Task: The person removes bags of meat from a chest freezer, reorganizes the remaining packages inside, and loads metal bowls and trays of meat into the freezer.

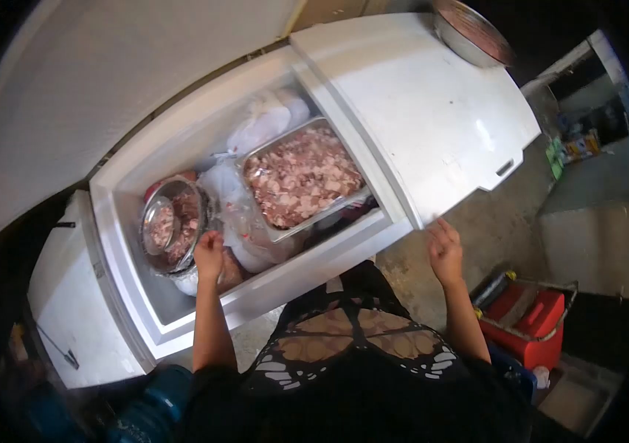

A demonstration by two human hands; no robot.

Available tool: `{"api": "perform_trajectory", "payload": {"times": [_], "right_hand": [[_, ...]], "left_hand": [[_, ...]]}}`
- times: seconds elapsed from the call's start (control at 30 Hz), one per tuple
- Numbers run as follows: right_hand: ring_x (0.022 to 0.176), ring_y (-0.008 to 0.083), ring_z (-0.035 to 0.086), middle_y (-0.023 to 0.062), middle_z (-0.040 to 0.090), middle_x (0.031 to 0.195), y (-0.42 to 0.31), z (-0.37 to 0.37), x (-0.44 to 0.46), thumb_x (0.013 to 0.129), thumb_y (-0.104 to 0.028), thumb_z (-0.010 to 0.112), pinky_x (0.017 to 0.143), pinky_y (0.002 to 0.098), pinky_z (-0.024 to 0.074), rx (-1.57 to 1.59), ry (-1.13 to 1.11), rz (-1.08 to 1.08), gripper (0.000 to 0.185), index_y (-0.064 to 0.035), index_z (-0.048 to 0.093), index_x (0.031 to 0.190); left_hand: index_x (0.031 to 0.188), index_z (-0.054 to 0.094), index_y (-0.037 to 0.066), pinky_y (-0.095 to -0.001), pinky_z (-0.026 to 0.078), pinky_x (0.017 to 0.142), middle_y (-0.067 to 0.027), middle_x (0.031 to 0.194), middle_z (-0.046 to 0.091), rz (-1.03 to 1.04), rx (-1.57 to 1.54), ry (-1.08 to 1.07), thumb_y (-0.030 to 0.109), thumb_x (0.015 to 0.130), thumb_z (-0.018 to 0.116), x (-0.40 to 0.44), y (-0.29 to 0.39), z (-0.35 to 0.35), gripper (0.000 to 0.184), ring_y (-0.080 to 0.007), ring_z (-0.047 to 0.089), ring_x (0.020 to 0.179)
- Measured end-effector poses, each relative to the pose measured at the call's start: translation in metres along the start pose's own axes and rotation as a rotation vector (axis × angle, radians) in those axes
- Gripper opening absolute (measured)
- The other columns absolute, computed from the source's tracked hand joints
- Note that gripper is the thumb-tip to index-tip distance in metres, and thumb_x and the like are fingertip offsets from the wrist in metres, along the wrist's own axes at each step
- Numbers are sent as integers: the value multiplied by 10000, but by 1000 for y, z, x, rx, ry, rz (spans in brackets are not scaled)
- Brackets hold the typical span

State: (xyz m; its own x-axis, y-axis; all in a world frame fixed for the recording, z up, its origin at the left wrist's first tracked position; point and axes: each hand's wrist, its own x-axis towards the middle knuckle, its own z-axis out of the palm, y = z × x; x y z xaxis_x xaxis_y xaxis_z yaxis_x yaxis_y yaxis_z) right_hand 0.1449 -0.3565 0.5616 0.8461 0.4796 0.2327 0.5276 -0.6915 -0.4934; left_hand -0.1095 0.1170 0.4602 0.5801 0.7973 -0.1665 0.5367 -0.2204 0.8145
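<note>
My left hand (209,255) is over the open chest freezer (248,304), beside a round metal bowl (198,214) of cut meat. Its fingers are curled together; what they hold, if anything, is too small to tell. A smaller bowl (161,225) of meat sits inside that bowl. To the right lies a rectangular metal tray (279,238) full of chopped meat, among plastic bags (229,193). My right hand (443,247) is near the front edge of the white lid (432,133), fingers bent; whether it touches the edge cannot be made out.
Another metal bowl (469,44) stands on the lid's far corner. A red cooler (532,325) is on the floor at the lower right. Blue-green bottles (156,402) stand at the lower left. A white lid panel (78,295) covers the freezer's left end.
</note>
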Motion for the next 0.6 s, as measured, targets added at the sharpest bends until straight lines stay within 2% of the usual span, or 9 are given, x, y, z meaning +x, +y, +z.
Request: {"api": "perform_trajectory", "payload": {"times": [0.03, 0.17, 0.27, 0.33, 0.37, 0.43, 0.5, 0.53, 0.6], "right_hand": [[1025, 330, 514, 163, 523, 1169, -2, -4, 1, 720, 25, 555, 858, 378, 431, -11, 3, 8, 227, -52, 609, 927], [1105, 318, 465, 145, 484, 1229, 33, -3, -8, 757, 1, 527, 927, 383, 378, -27, -37, 40, 288, -46, 596, 1033], [1149, 313, 426, 180, 463, 1235, 36, -11, 0, 815, 0, 482, 941, 382, 380, 75, -95, 145, 283, 19, 560, 1086], [1101, 308, 473, 186, 481, 1207, 83, -1, 8, 809, 11, 495, 906, 384, 412, 1, -37, -30, 269, 29, 566, 1069], [1094, 316, 477, 190, 497, 1185, 101, 5, 12, 822, 2, 478, 916, 376, 396, 16, -15, -24, 250, 35, 563, 1056], [937, 328, 504, 200, 540, 1020, 94, -3, 37, 800, -12, 447, 823, 375, 401, 9, -27, -113, 250, 23, 585, 1005], [639, 336, 549, 214, 592, 733, 23, -58, 50, 729, -25, 419, 618, 389, 442, -31, -96, -309, 297, -11, 638, 929], [790, 368, 585, 236, 613, 876, -3, -76, 55, 769, -45, 415, 720, 393, 463, -41, -164, -329, 303, 32, 605, 992], [974, 337, 529, 201, 563, 1045, 75, -29, 82, 805, -19, 459, 853, 379, 412, 41, -79, -272, 247, 33, 579, 1014]], "left_hand": [[926, 608, 40, -305, 475, 688, -92, 773, 633, 48, 9, 45, 119, 803, 565, -3, 9, -12, 153, -183, 612, 713], [950, 587, 5, -333, 474, 745, -156, 992, 569, 594, 277, 647, 51, 746, 595, -7, 205, -75, 209, -279, 561, 924], [1037, 558, 61, -417, 360, 894, -165, 1127, 487, 1019, 401, 1067, 110, 708, 606, -19, 332, -131, 336, -329, 429, 1089], [1028, 562, 89, -433, 363, 880, -178, 1149, 452, 1295, 160, 1228, 166, 677, 632, -8, 397, -157, 366, -340, 412, 1074], [1066, 557, 45, -402, 382, 881, -142, 1099, 530, 1236, 457, 1464, 176, 758, 584, -16, 428, -163, 336, -298, 455, 1071], [1308, 359, 76, -594, 99, 1017, -150, 1395, 275, 1092, 479, 1263, 351, 777, 565, -8, 479, -178, 632, -356, 189, 1303], [1245, 434, 51, -582, 152, 1005, -171, 1357, 321, 986, 591, 1319, 279, 790, 527, -20, 503, -191, 517, -345, 244, 1276], [1209, 470, 46, -588, 180, 990, -181, 1325, 364, 869, 644, 1282, 261, 796, 514, -37, 512, -191, 468, -345, 292, 1252], [1142, 526, 38, -584, 237, 960, -194, 1252, 444, 652, 719, 1164, 241, 805, 497, -43, 515, -206, 395, -344, 382, 1188]]}}
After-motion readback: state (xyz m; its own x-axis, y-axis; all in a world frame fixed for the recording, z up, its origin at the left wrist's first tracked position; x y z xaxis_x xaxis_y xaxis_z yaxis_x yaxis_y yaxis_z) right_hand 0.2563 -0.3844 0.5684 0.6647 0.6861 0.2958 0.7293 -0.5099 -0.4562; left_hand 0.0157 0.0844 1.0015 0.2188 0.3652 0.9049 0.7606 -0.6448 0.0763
